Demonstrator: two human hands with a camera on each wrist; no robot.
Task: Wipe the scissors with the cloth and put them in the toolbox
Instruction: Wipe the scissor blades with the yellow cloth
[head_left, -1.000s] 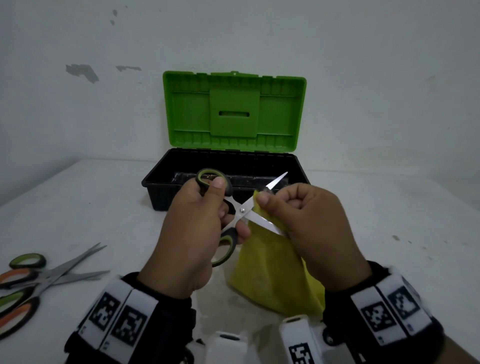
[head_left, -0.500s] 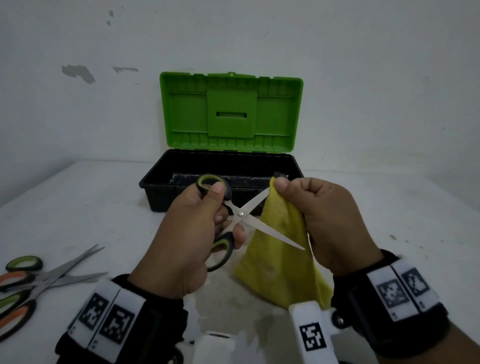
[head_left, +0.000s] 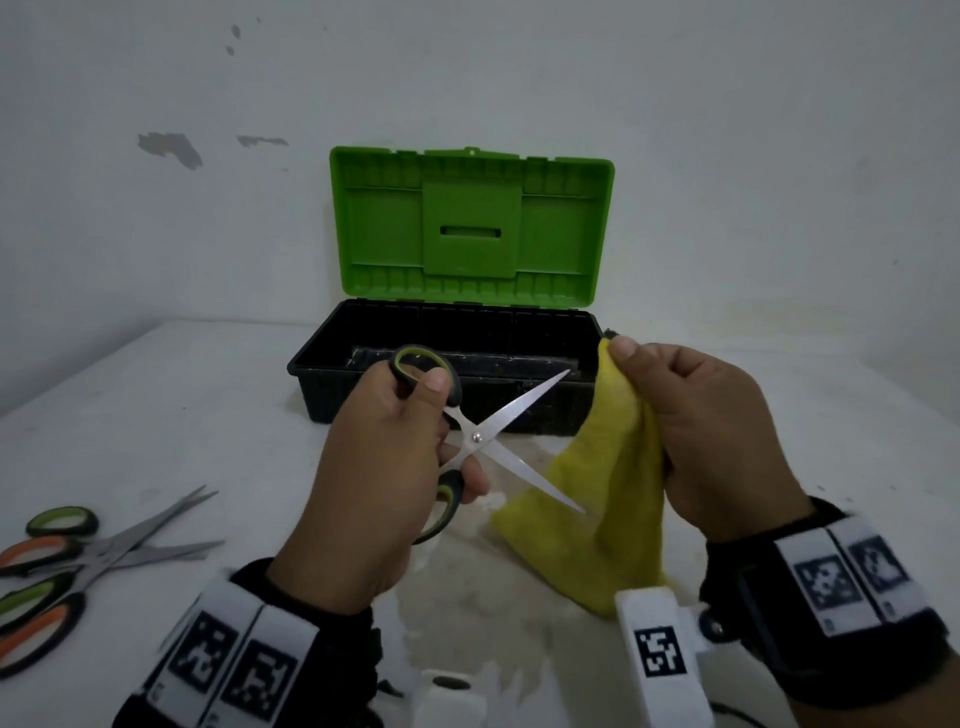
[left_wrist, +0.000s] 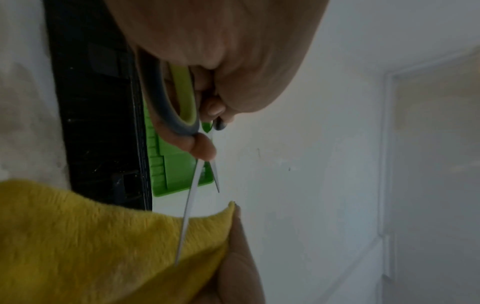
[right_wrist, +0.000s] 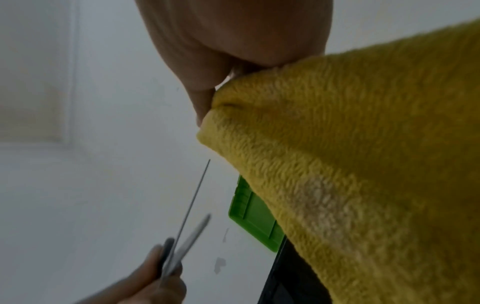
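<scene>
My left hand (head_left: 400, 447) grips the green-and-grey handles of a pair of scissors (head_left: 498, 441), whose two steel blades stand spread wide apart in mid-air. In the left wrist view the scissors (left_wrist: 192, 197) point down past the cloth (left_wrist: 91, 242). To the right, my right hand (head_left: 696, 426) pinches the top of a yellow cloth (head_left: 608, 509), which hangs down to the table, clear of the upper blade. The lower blade's tip lies in front of the cloth. Behind both hands the black toolbox (head_left: 332, 358) stands with its green lid (head_left: 470, 228) raised. In the right wrist view the cloth (right_wrist: 363, 164) fills the right side beside the scissors (right_wrist: 187, 230).
Two more pairs of scissors (head_left: 93, 556), one green-handled and one orange-handled, lie crossed at the table's left edge. The white table (head_left: 166, 415) meets a white wall behind the toolbox. A wet-looking patch shows on the table near me.
The right hand has drawn the cloth off the blades, up and to the right. The scissors have opened wider and shifted slightly right in the left hand.
</scene>
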